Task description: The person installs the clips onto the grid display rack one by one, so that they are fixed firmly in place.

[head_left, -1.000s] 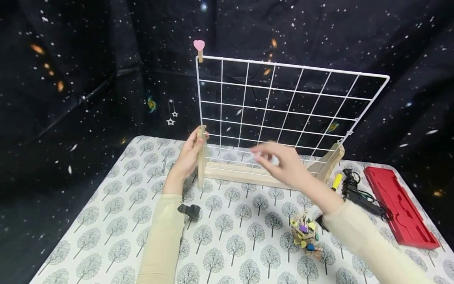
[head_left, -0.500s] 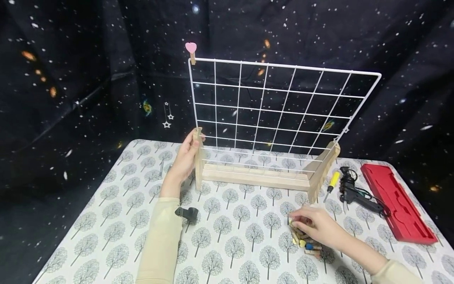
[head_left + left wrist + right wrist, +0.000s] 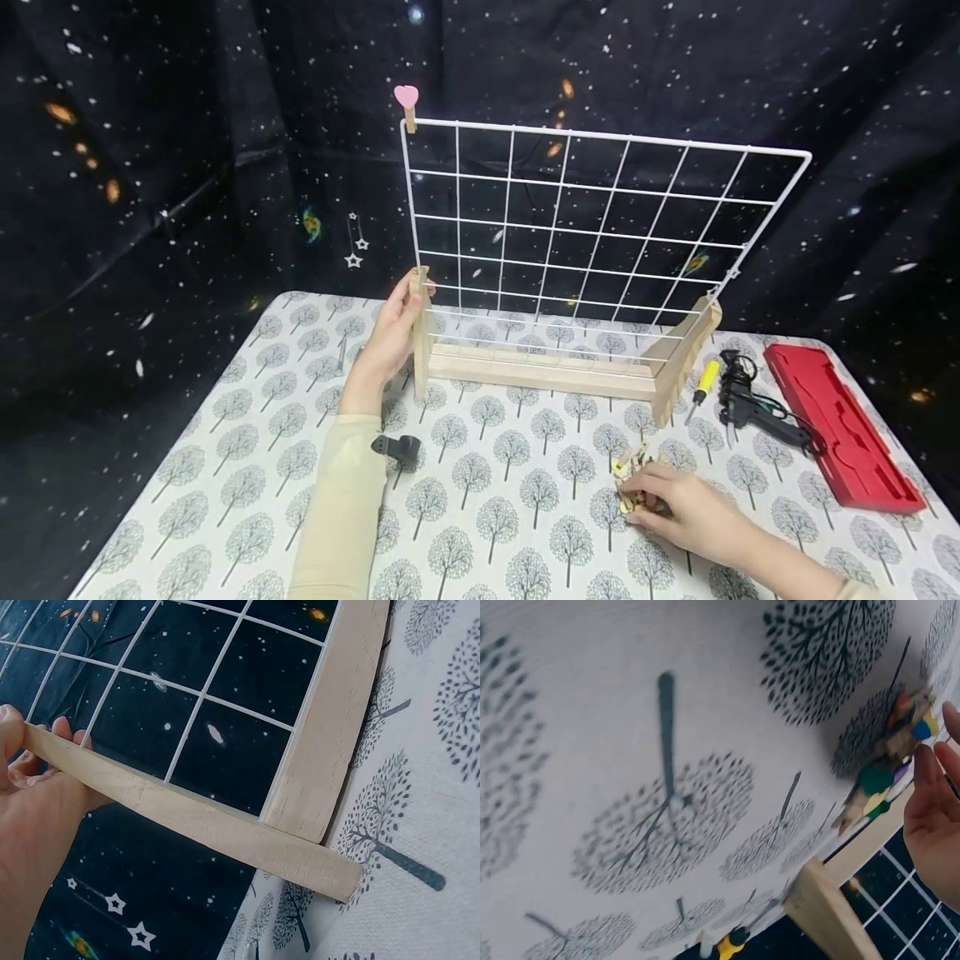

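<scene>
My left hand (image 3: 390, 329) grips the top of the left wooden upright (image 3: 421, 350) of a stand (image 3: 540, 374). In the left wrist view its thumb and fingers lie on either side of that upright (image 3: 187, 814). A white wire grid (image 3: 615, 138) rises from the stand, tilted. One clothespin with a pink heart (image 3: 406, 97) is clipped at its upper left corner. At the lower right, my right hand (image 3: 690, 512) reaches into a pile of small wooden clothespins (image 3: 630, 465), partly covering them. The right wrist view shows its thumb and fingers apart beside the coloured clothespins (image 3: 876, 780).
A yellow-handled screwdriver (image 3: 706, 379), a black glue gun with a coiled cord (image 3: 765, 417) and a red tray (image 3: 840, 433) lie at the right. A small black object (image 3: 401, 450) lies near the left forearm. A dark starry curtain (image 3: 225, 167) hangs behind the tree-patterned cloth (image 3: 465, 433).
My right hand has moved from in front of the grid down to the clothespin pile, then slightly nearer over it. The left hand keeps its hold on the upright. The whole view has shifted slightly.
</scene>
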A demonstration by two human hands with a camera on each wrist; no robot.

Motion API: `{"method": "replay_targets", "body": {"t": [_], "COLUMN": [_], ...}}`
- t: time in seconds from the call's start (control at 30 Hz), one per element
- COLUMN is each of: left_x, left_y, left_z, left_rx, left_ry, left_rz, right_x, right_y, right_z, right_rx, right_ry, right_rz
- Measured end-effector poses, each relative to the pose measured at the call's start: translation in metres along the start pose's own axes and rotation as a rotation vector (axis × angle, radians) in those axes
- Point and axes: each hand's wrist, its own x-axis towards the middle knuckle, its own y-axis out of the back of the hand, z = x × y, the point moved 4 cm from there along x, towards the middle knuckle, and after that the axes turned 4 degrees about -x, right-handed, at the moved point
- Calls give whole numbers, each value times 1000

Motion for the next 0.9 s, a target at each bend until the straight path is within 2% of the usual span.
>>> {"method": "replay_targets", "body": {"t": [0.07, 0.17, 0.5, 0.7, 0.9], "left_x": [1, 2, 0, -4, -4], "left_y": [2, 4, 1, -3, -4], "left_z": [-2, -6, 0, 5, 5], "left_rx": [-7, -14, 26, 65, 55], "left_ry": [4, 3, 9, 20, 24], "left_rz": [2, 5, 10, -1, -3], "right_x": [1, 2, 9, 12, 16], "right_y": [-2, -6, -10, -9, -6], "right_z": [-3, -4, -3, -7, -11], "right_rx": [-63, -119, -86, -104, -115], "right_ry": [38, 46, -33, -15, 11], "right_rz": [27, 45, 6, -7, -30]}}
